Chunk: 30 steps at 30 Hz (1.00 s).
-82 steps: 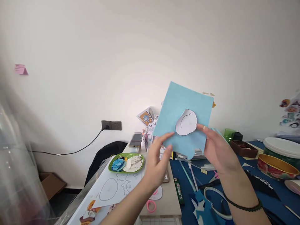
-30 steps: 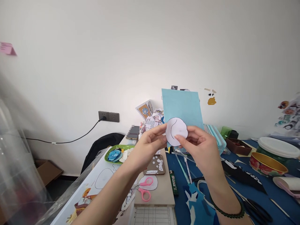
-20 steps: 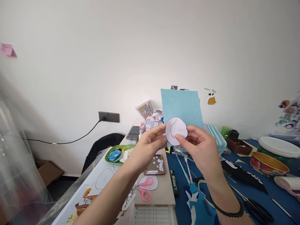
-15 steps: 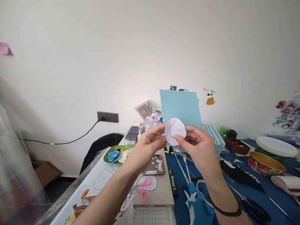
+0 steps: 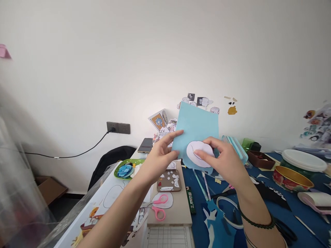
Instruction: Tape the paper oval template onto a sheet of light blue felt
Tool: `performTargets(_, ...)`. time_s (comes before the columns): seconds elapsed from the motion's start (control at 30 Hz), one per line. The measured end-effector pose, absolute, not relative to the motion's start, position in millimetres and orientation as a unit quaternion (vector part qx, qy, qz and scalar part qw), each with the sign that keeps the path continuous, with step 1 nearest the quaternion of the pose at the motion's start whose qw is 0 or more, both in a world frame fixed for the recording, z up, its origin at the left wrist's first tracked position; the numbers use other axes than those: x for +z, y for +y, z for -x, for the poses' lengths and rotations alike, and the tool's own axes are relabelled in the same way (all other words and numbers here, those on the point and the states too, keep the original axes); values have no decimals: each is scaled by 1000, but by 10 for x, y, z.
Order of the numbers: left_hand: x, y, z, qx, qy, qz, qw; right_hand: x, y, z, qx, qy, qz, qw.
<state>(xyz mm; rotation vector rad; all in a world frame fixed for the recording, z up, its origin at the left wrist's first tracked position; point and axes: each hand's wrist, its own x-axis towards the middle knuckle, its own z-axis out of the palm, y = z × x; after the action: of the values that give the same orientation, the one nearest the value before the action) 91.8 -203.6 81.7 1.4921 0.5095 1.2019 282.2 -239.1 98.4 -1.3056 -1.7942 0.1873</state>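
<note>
Pink scissors (image 5: 158, 207) lie nearest on the cluttered table (image 5: 178, 213). Above it, the left hand (image 5: 157, 155) pinches a light-blue sheet (image 5: 198, 125) by its left edge, while the right hand (image 5: 224, 162) presses a white cutout (image 5: 197, 155) flat against it, fingers (image 5: 207, 142) closed over the cutout's right side.

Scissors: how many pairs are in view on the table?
2: pink scissors lie left of centre below the brown card; black scissors lie partly behind the right forearm. Clutter may hide others.
</note>
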Motion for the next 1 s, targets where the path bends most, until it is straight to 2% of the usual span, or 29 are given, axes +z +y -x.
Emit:
performTargets(0.23,850,-2044,-904,518,201,-620,555,991,-2385,-2838,50,-777,489,394)
performTargets(0.37,863,-2061,-893,527,198,-633,532,988,-2395,-2869,63,-780,476,401)
performTargets(0.73,865,-2108,-913,487,218,-648,543,888,-2335,-2847,-40,-793,434,427)
performTargets(1.0,875,-2120,-902,488,224,-666,519,926,-2360,-2820,-33,-797,434,419)
